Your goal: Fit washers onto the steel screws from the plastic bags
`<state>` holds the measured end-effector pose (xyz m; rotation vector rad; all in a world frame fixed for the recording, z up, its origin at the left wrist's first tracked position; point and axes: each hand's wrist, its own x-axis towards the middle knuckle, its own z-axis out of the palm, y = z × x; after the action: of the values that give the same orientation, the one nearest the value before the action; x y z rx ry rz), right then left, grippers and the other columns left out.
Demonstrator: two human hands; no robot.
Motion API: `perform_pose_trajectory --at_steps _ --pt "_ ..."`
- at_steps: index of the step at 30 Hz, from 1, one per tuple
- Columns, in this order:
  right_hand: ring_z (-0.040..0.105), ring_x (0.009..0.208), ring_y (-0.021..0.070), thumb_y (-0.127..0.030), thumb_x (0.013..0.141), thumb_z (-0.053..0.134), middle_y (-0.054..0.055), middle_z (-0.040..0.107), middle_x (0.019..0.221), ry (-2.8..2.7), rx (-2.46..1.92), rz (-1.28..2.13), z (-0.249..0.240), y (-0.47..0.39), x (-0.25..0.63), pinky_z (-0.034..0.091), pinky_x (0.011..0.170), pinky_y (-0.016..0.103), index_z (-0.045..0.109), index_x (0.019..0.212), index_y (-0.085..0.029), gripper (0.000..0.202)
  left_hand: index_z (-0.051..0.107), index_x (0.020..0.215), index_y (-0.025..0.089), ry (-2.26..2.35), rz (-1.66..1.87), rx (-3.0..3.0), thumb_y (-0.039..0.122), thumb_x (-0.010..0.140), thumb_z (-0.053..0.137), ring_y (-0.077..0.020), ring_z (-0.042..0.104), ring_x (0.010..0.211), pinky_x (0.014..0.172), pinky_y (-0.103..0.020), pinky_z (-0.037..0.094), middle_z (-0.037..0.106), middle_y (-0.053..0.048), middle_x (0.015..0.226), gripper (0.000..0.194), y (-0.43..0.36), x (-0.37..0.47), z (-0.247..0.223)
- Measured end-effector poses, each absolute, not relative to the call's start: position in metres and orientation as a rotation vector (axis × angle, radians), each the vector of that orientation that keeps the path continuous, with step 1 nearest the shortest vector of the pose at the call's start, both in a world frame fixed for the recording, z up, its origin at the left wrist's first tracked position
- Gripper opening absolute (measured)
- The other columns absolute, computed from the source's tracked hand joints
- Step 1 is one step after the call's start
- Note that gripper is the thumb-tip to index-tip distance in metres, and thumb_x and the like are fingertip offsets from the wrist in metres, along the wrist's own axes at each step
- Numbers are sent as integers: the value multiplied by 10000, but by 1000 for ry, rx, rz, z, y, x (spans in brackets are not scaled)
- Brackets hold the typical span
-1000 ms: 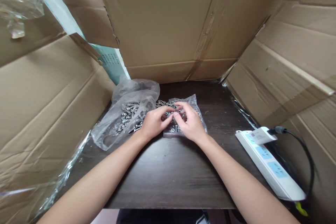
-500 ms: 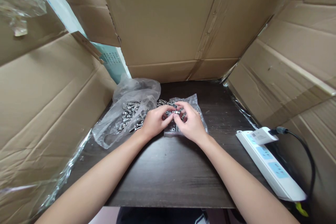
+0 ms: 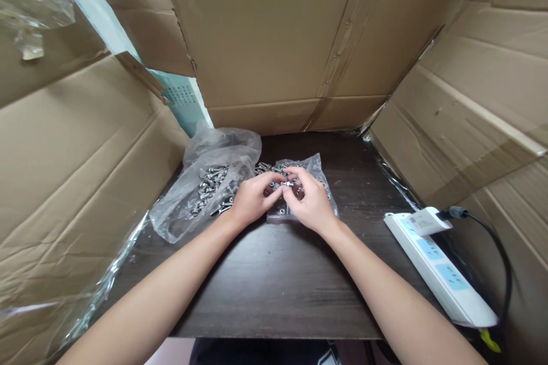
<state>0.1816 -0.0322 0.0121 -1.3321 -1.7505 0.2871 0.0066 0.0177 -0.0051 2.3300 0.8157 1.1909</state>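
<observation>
Between the fingertips of both hands is a small shiny metal bolt [image 3: 289, 183], lying roughly level. My left hand [image 3: 256, 197] pinches its left end with thumb and forefinger. My right hand [image 3: 309, 197] has its thumb and fingers closed around the right end. Beneath and behind the hands lies a clear plastic bag [image 3: 317, 166] with small nuts and washers on it, partly covered by the right hand. Several loose bolts [image 3: 266, 167] lie just beyond the left fingers. Left of my hands, a larger crumpled clear bag [image 3: 171, 214] holds a heap of bolts [image 3: 212, 179].
The dark wooden table [image 3: 274, 279] is boxed in by cardboard walls [image 3: 274, 28] at the back and both sides. On the right lies a white power strip [image 3: 471, 302] with a white adapter [image 3: 429, 222] and black cable [image 3: 507, 256].
Almost nothing differs. Both hands keep the same hold on the bolt, with only slight finger movement, and the view has shifted a little.
</observation>
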Motion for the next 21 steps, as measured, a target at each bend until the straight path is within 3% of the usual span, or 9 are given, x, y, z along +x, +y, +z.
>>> perform_pose_trajectory --at_steps 4,8,10,15,21 --pt "621 628 163 -307 948 568 20 686 845 -1731 -1361 326 13 -32 182 505 622 305 635 1172 -216 251 700 1096 202 840 1172 2325 215 968 630 -140 718 773 691 -231 559 773 -29 1032 147 18 7 -5" --pt "645 719 174 -261 903 605 69 698 1060 -1753 -1318 280 13 -33 181 521 635 306 619 1218 -218 317 700 1110 202 827 1189 2308 221 965 631 -147 718 775 682 -235 562 773 -41 1051 162 17 6 -4" --pt "652 729 178 -242 902 594 73 707 1075 -1761 -1311 280 13 -34 181 521 639 305 620 1216 -220 316 700 1112 202 823 1190 2314 221 968 626 -141 709 753 679 -236 562 772 -41 1047 163 17 6 -4" --pt "638 649 171 -293 984 514 33 727 886 -1744 -1368 368 14 -33 182 502 625 302 634 1184 -214 247 701 1089 204 824 1190 2351 234 979 609 -136 690 728 663 -231 549 767 -36 1001 147 18 6 -4" --pt "650 721 170 -239 908 586 72 713 1080 -1760 -1314 301 14 -33 181 527 664 303 617 1223 -212 318 697 1103 201 820 1176 2334 240 978 601 -138 691 735 666 -237 550 767 -43 1034 163 18 5 -4"
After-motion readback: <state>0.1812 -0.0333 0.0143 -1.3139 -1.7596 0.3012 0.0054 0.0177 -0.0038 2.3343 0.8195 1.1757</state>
